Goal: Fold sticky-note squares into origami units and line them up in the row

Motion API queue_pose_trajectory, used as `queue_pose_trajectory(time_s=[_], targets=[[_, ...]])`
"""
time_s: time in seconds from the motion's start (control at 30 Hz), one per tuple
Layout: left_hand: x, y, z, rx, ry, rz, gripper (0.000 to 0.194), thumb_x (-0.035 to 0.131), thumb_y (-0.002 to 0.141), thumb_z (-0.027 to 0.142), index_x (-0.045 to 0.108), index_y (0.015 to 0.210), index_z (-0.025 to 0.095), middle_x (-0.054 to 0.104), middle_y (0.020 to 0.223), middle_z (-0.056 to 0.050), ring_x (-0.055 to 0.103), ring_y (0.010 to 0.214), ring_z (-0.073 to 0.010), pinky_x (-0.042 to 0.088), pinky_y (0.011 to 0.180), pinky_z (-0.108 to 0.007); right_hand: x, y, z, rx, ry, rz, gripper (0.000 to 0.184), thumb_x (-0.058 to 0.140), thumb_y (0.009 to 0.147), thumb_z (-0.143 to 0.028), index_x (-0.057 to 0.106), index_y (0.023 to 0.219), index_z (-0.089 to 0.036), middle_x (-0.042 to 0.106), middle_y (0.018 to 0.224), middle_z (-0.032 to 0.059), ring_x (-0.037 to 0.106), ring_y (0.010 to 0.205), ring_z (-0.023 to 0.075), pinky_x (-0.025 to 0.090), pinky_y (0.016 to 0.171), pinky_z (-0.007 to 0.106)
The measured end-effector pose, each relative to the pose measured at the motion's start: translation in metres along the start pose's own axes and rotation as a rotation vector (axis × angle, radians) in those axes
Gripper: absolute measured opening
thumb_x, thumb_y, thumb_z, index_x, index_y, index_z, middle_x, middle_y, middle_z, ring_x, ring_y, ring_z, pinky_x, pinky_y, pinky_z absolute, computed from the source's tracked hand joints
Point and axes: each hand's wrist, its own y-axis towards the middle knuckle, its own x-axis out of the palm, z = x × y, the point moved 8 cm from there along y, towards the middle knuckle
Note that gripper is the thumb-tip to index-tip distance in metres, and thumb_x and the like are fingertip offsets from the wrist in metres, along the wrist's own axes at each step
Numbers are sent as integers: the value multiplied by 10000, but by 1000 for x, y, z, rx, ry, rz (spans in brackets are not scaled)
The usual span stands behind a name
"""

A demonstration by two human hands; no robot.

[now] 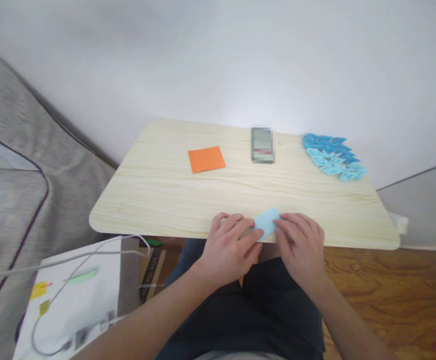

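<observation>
A small piece of light blue paper (267,223) lies slanted at the table's front edge, between my two hands. My left hand (233,245) has its fingers closed on the paper's left end. On the right end, the thumb and fingers of my right hand (302,242) pinch the paper. Beyond my hands, to the left, a stack of orange paper (206,159) lies flat. At the back right sit several folded paper pieces, dark blue (328,145) behind and light blue (332,162) in front.
A pixelated phone-like object (263,145) rests near the back of the pale wooden table (157,200). A white wall stands behind it. Left are a grey sofa (71,200) and a white box (101,280) with cables and a power strip (90,330). Wooden floor (398,295) shows at right.
</observation>
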Motion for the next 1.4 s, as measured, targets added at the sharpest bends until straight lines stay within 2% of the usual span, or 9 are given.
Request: queue_pose_trajectory(time_s=[0.27,0.4,0.6,0.77,0.9,1.03,1.1,1.2,1.4], targets=[[-4,3,6,68,-78,63,155,661,912,216,776,980,294,757,993,-12,624,1021,-191,376,996,-410,-4,-3,-3,-92,151,-32,274,679,862,-215,724,1121,-293,713,1244,52,604,1227,291,439,1073,542],[-13,16,0,-29,-301,110,139,654,923,225,779,975,255,764,946,-35,626,957,-186,441,942,-391,-13,16,-4,-93,343,-71,156,667,880,-218,751,993,-284,742,1142,44,640,1147,258,483,1047,500],[-5,31,-42,-475,-794,163,143,682,903,309,751,886,186,730,856,-37,633,841,-181,494,775,-322,-6,38,23,405,670,-235,219,704,889,-420,754,894,-207,741,842,30,657,798,197,527,749,333],[15,45,-56,-593,-1094,89,188,707,873,341,719,901,155,693,789,-25,597,716,-141,448,654,-265,14,38,22,523,835,-421,256,728,862,-432,738,785,-188,682,729,2,580,694,147,445,649,278],[24,62,-56,-545,-1128,36,176,725,848,314,724,901,146,699,810,-30,594,717,-134,449,651,-254,24,32,19,569,872,-555,316,719,863,-472,716,740,-181,580,615,-23,483,583,110,353,555,259],[22,71,-55,-482,-1055,-11,270,665,905,353,721,1112,188,643,702,8,541,627,-118,415,591,-244,23,30,24,655,1001,-503,333,741,853,-472,700,716,-171,542,570,-23,453,544,96,315,520,248],[10,69,-54,-410,-943,72,322,622,936,334,686,1232,224,679,793,-11,588,714,-143,469,668,-272,24,27,29,714,1120,-452,308,766,843,-449,709,744,-164,571,601,-14,460,540,88,325,518,239],[-19,59,-44,-219,-580,281,307,645,893,223,725,1189,250,680,1168,-73,603,1090,-220,474,977,-383,27,23,33,804,1267,-401,281,786,838,-419,719,779,-153,605,634,0,472,525,79,342,507,229],[-21,44,-12,68,-234,297,266,671,856,162,780,1040,321,710,1151,-32,584,1104,-231,411,1014,-430,31,20,26,900,1353,-421,311,791,831,-425,692,739,-145,604,597,-3,500,477,80,403,477,220]])
